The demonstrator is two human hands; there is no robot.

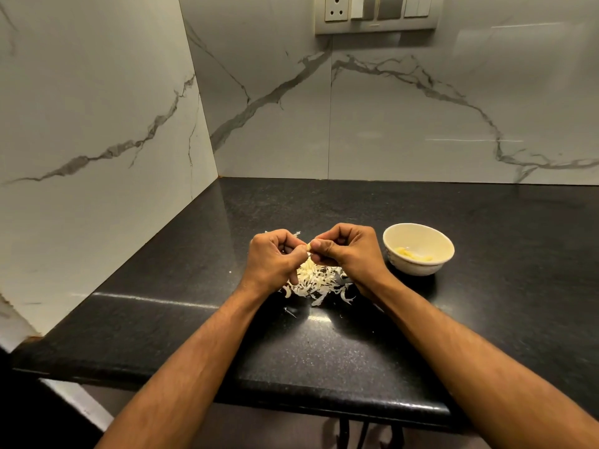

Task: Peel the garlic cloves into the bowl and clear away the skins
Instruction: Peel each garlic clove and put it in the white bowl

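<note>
Your two hands meet just below the middle of the frame, over the black speckled tabletop (324, 351). Your left hand (274, 259) has its fingers curled in, and your right hand (348, 251) is curled the same way, thumb pointing toward the left one. Between them sits a single garlic clove (308, 247), a small pale bit peeking out where the thumbs and fingertips come together, so both grips are pinching that clove. How much skin is left on it is too small to tell.

Right under your hands, a bit lower in the frame, there's a loose heap of garlic skins (316, 281), whitish papery curls lying on the tabletop. A few stray scraps sit just outside the heap, toward the lower left and lower right of it, and a little more skin shows behind your left hand's knuckles.

To the right of your right hand, near but not touching, sits the bowl (436, 236), cream coloured and upright. Inside it, at the lower left of its bottom, you can see some yellowish peeled cloves (411, 253); counting them isn't possible from here.

Behind everything the white marble-look wall (389, 124) with grey veins fills the upper half of the frame, and a switch panel (376, 12) with a socket sits at the top right of centre.
</note>
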